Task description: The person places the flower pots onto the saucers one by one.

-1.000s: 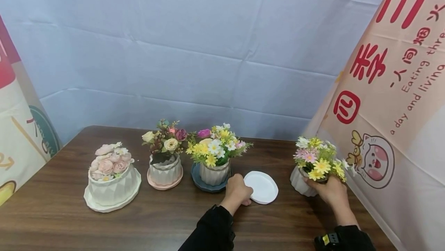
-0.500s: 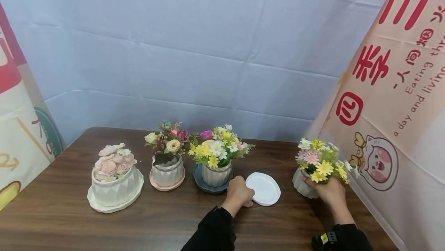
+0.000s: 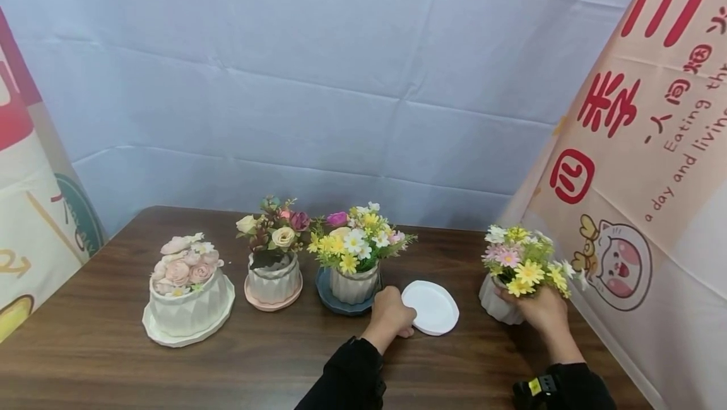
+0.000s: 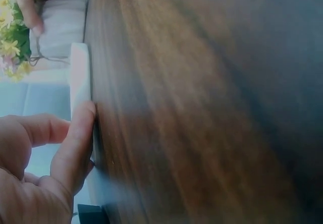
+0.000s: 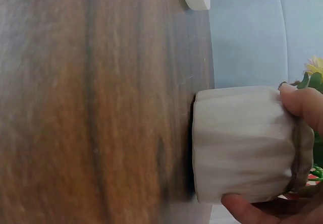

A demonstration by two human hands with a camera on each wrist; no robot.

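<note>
In the head view my left hand (image 3: pixel 390 314) pinches the left edge of a white saucer (image 3: pixel 433 309). The left wrist view has thumb and a finger at the rim of that saucer (image 4: pixel 79 77), which lies on the table. At the right, my right hand (image 3: pixel 544 313) grips a white fluted flowerpot (image 3: pixel 500 299) by its upper part. Yellow, pink and white artificial flowers (image 3: pixel 525 265) fill this pot and cover some of the fingers. From the right wrist, the flowerpot (image 5: pixel 242 143) appears upright, a dark line under its base; whether it touches the table I cannot tell.
Left of the saucer stand three potted flower arrangements: one (image 3: pixel 353 287) on a blue saucer, one (image 3: pixel 274 281) on a pink saucer, one (image 3: pixel 184 306) on a white saucer. A printed cloth (image 3: pixel 613 208) hangs along the table's right edge, close to the right hand.
The head view has shifted slightly. Both hands keep their places on the saucer and the flowerpot, with hardly any visible movement.
</note>
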